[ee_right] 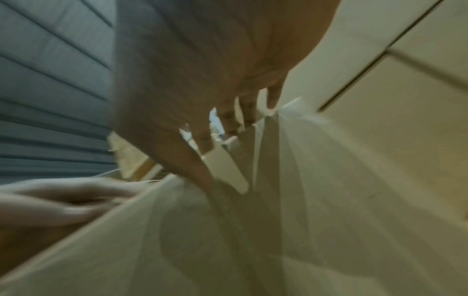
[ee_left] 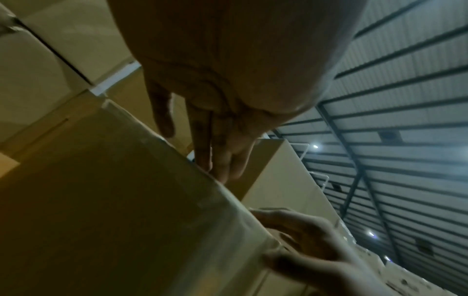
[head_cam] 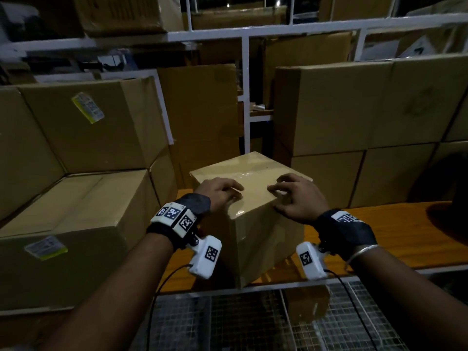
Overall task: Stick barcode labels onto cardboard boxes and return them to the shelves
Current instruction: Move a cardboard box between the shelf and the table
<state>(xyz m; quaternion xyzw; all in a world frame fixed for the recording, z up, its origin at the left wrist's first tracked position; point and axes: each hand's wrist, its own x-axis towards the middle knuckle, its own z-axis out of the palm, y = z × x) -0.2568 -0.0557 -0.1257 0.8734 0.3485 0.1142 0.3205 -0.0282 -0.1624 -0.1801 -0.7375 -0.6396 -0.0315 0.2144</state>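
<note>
Your left hand (head_cam: 219, 192) and right hand (head_cam: 295, 196) rest with curled fingers on top of the small cardboard box (head_cam: 255, 219), grasping nothing. The box sits corner-on upon the orange shelf (head_cam: 395, 231), directly beneath both hands, equally near.

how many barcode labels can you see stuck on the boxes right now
2. One barcode label sits on the upper stacked box at left; the other is on the front of the lower left box. The small box under the hands shows none, though hidden faces may carry more.
</note>
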